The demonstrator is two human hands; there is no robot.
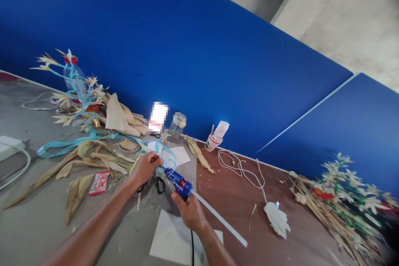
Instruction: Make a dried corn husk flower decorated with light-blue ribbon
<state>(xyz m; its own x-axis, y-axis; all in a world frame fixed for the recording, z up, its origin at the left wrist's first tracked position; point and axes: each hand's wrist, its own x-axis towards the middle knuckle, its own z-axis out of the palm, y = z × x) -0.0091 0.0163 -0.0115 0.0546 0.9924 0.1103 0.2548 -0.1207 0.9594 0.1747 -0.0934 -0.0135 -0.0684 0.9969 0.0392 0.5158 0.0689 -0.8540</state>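
My right hand [188, 210] grips the handle of a blue hot glue gun [178, 181], with a long white glue stick [220, 219] sticking out of its back and a black cord hanging below. The gun's nozzle points up and left, close to the fingertips of my left hand [146, 169]. That hand is closed in a pinch near some light blue ribbon [169, 158]; what lies between its fingers is too small to make out. Black-handled scissors [160, 185] lie on the table just under the hands, partly hidden.
Dried corn husks [77, 195] and a red packet [99, 183] lie left. Behind stand a ribbon-wrapped flower branch [73, 79], a clear jar [178, 126] and a paper cup [212, 143]. A white cable [246, 170] and white flowers [352, 187] are right; white paper [170, 237] lies in front.
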